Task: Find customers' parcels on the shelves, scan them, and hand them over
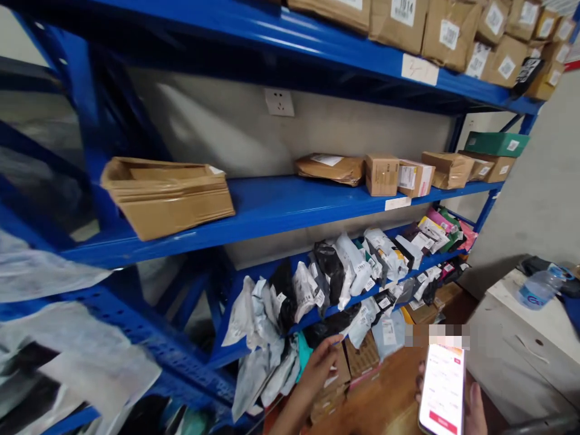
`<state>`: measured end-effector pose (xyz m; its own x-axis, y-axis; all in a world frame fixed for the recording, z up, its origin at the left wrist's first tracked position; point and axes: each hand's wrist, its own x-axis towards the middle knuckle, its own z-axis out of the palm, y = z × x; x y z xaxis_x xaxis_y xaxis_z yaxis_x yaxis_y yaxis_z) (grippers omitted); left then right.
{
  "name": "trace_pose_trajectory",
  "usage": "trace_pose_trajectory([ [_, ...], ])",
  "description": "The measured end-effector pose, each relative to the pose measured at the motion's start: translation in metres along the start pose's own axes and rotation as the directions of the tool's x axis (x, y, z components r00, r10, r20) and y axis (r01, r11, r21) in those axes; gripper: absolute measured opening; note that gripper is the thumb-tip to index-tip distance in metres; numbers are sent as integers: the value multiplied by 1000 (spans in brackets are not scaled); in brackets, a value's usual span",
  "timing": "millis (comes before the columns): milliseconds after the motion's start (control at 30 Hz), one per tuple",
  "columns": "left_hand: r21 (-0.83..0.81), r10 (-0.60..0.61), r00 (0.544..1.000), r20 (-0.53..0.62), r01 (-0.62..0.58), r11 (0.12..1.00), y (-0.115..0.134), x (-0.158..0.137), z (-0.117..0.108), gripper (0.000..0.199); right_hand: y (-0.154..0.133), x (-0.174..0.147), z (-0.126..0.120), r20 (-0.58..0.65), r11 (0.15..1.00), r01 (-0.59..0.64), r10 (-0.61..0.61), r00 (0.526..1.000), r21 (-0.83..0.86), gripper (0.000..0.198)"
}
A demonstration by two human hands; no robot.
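My right hand (pixel 475 408) is closed round a phone (pixel 441 389) with a bright screen showing a white page and a red bar at the bottom. Low in the middle, my left hand (pixel 321 362) reaches toward the lower shelf, index finger stretched out and the other fingers partly curled. Its fingertip is at the corner of a white plastic mailer bag (pixel 362 321) with a label; whether they touch I cannot tell. Beside it lie a black mailer bag (pixel 333 320) and, to the left, a teal mailer bag (pixel 303 356).
Blue shelving holds an open cardboard box (pixel 176 202), smaller cartons (pixel 381 175) and rows of bagged parcels (pixel 306 290). Labelled boxes (pixel 451 33) line the top shelf. At right, a water bottle (pixel 541 289) lies on a white cabinet (pixel 512 302). Grey bags (pixel 86 350) fill the left foreground.
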<state>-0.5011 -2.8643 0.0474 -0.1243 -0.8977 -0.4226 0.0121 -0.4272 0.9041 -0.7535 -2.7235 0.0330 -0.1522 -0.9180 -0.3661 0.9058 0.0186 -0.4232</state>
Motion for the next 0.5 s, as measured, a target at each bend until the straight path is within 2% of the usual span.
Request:
trace_pose_trajectory([
  [100, 39, -21, 1000, 4, 21, 999, 13, 37, -9, 47, 9, 30, 40, 39, 997, -18, 15, 999, 72, 60],
  [167, 44, -50, 999, 9, 49, 998, 15, 56, -11, 46, 11, 45, 55, 44, 995, -61, 58, 997, 84, 60],
  [233, 41, -72, 997, 26, 71, 997, 14, 71, -11, 47, 10, 60, 59, 50, 993, -96, 93, 994, 66, 61],
  [367, 20, -90, 994, 54, 90, 996, 13, 89, -8, 51, -3, 93, 51, 66, 986, -162, 164, 984, -33, 63],
  [500, -73, -57, 998, -31, 55, 996, 22, 98, -7, 53, -29, 130, 51, 29, 985, -114, 119, 993, -132, 62],
])
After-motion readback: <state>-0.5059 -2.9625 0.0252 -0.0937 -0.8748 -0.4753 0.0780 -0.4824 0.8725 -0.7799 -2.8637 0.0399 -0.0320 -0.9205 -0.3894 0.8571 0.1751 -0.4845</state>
